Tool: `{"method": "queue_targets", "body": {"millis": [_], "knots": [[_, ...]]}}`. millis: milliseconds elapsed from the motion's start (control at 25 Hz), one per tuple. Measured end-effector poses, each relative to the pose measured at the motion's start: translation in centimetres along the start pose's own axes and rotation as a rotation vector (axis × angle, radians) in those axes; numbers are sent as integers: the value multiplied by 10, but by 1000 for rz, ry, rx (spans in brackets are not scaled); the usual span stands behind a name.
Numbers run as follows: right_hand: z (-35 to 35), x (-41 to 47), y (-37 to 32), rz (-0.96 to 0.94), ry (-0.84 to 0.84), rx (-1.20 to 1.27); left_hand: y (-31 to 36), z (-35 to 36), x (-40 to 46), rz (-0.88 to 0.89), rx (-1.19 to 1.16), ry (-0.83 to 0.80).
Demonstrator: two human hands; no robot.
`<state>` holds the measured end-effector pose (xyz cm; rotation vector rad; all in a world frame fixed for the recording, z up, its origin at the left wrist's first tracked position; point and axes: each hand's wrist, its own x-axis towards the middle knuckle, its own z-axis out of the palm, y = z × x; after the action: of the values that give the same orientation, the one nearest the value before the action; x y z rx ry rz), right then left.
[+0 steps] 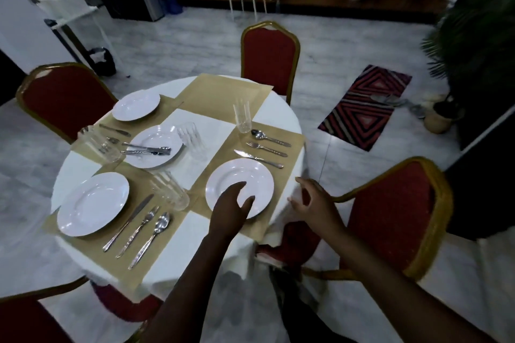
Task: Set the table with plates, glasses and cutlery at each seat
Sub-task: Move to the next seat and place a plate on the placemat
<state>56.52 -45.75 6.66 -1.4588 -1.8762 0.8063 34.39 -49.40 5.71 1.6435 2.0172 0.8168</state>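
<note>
A round table (284, 117) in a white cloth carries tan placemats. My left hand (231, 206) rests with straight fingers on the near edge of a white plate (250, 178) at the right seat. My right hand (312, 200) hovers just right of that plate, fingers loosely curled, holding nothing. Beyond the plate lie a knife (257, 158), a fork (266, 148) and a spoon (269, 137), with a tall glass (242, 115) behind them. The near-left seat has a plate (93, 203), a knife, fork and spoon (152, 234), and a glass (170, 189).
A central plate (154, 145) holds loose cutlery, with a glass (191, 138) beside it. Another plate (136, 105) and a glass (100, 145) sit at the far left. Red chairs (269, 60) ring the table. A striped rug (365, 106) lies on the floor at right.
</note>
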Motion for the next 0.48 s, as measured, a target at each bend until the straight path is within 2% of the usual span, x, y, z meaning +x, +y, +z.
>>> {"method": "queue_targets", "body": {"millis": [240,320,480], "knots": [[-116,-41,-26,-85,183,45,111,-11,-12,167,-51,52],[-158,-46,-21,-80,196,43,148,-7,-7,209,-90,83],[-235,-42,10,-70,248,61,219,23,15,326,-18,81]]}}
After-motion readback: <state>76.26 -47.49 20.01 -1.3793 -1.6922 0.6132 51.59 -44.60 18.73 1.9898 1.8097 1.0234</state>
